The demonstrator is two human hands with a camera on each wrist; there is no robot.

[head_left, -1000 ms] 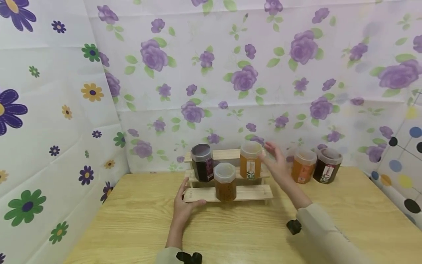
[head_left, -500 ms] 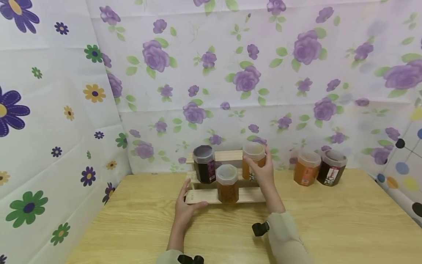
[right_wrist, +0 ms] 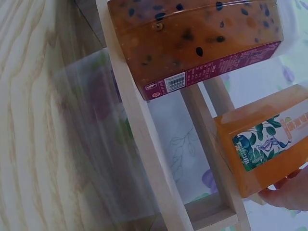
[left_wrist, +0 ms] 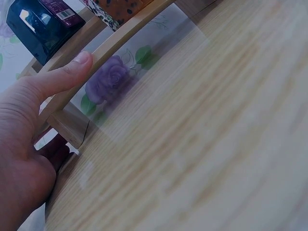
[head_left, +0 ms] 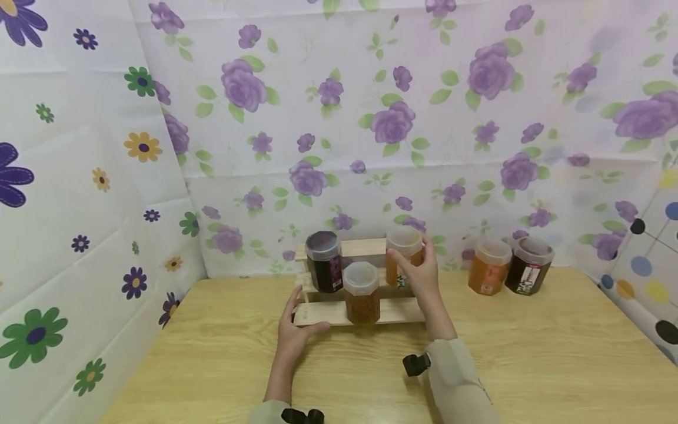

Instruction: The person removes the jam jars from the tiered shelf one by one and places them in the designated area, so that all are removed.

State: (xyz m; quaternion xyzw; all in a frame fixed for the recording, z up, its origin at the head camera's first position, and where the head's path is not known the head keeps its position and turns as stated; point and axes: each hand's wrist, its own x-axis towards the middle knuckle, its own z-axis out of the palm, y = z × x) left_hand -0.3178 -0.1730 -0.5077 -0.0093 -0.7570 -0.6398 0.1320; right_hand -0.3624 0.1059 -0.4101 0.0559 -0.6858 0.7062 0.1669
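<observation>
A stepped wooden rack [head_left: 399, 310] stands on the table. My left hand [head_left: 292, 341] holds its left end, the thumb lying along the front step in the left wrist view. On the right of an upper step sits an orange jar [head_left: 394, 274] with a pale lid and leafy label. My right hand [head_left: 425, 277] grips this jar, thumb in front and fingers round its right side; only fingertips show in the right wrist view. A dark jar [head_left: 325, 268] stands at the rack's upper left. On the front step is an amber jar [head_left: 362, 303] with dark seeds.
To the right of the rack, an orange jar [head_left: 487, 271] and a dark jar [head_left: 528, 268] stand close together on the wood-grain table [head_left: 365, 377]. A flowered cloth [head_left: 328, 147] hangs right behind the table, and another [head_left: 106, 194] along the left side.
My right hand has come left from beside the upper orange jar and now grips it. The left hand stays at the rack's end. The jars keep their places.
</observation>
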